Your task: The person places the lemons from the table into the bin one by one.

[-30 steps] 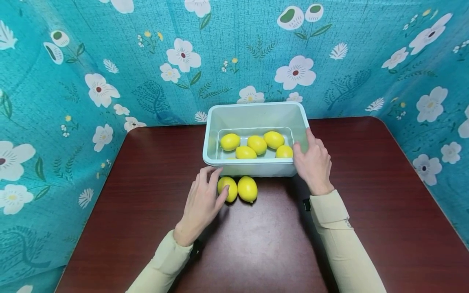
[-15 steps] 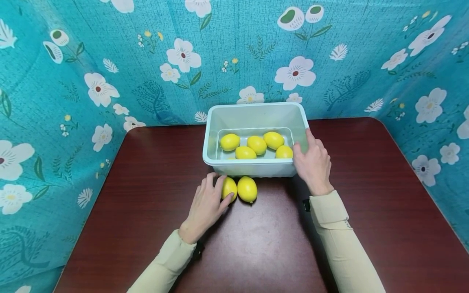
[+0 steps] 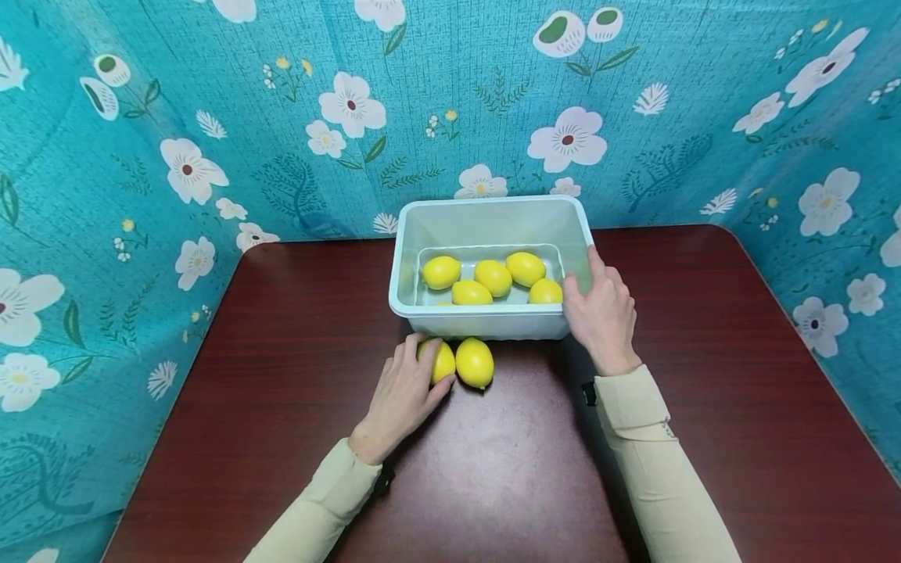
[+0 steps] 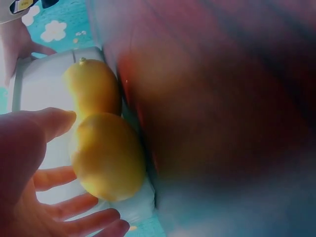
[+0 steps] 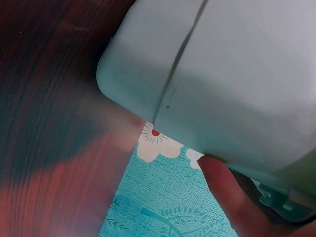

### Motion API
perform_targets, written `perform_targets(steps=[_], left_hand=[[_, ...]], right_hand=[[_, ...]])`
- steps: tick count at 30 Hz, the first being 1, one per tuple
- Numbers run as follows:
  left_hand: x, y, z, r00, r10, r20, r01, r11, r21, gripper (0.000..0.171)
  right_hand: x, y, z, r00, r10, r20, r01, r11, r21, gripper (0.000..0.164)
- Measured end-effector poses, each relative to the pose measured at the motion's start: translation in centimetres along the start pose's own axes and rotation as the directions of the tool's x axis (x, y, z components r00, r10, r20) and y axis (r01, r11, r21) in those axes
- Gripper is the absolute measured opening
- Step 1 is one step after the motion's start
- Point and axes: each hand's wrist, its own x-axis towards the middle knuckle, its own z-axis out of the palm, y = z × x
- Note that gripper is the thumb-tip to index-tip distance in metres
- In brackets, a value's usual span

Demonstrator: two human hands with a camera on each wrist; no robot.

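My left hand [image 3: 404,391] curls round the left of two lemons [image 3: 443,362] on the table, just in front of a pale green plastic bin [image 3: 486,323]. Its thumb lies on the near right side, its fingers over the left. The left wrist view shows that lemon [image 4: 108,158] between thumb and fingers; how firmly they press cannot be told. The second lemon [image 3: 475,363] stands against it on the right. My right hand [image 3: 601,317] grips the bin's right rim, thumb at the inside and fingers outside. Several lemons [image 3: 493,278] lie on the bin's floor.
The bin stands at the back of a dark red-brown table [image 3: 507,485]. Behind it hangs a teal flowered cloth [image 3: 436,94], close to the bin's back wall. The same cloth runs along both sides of the table.
My left hand has moved right and slightly toward me, closing round the left lemon. The right hand and the bin have stayed in place.
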Motion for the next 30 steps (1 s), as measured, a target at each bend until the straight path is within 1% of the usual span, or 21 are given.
perform_targets(steps=[2,9,16,22,30], left_hand=[[0.03,0.04,0.08,1.000,-0.001,0.014,0.001,1.000,0.007,0.053],[0.13,0.11,0.32,1.000,0.016,0.014,-0.017,1.000,0.017,0.054],[0.23,0.25,0.28,0.999,0.034,0.012,-0.034,0.999,0.024,0.054],[0.32,0.26,0.13,0.998,0.061,0.005,-0.061,0.997,0.042,0.053],[0.51,0.25,-0.06,0.997,0.077,0.021,-0.078,0.995,0.066,0.057]], right_hand=[[-0.01,-0.04,-0.04,1.000,-0.001,0.001,0.001,1.000,-0.001,0.061],[0.03,-0.09,-0.10,1.000,0.000,0.000,0.000,1.000,-0.012,0.061],[-0.01,-0.09,-0.13,1.000,0.008,0.011,-0.008,1.000,-0.007,0.061],[-0.06,-0.07,-0.16,1.000,0.006,0.015,-0.006,1.000,-0.008,0.061],[-0.05,-0.08,-0.18,1.000,0.013,0.015,-0.013,1.000,-0.011,0.061]])
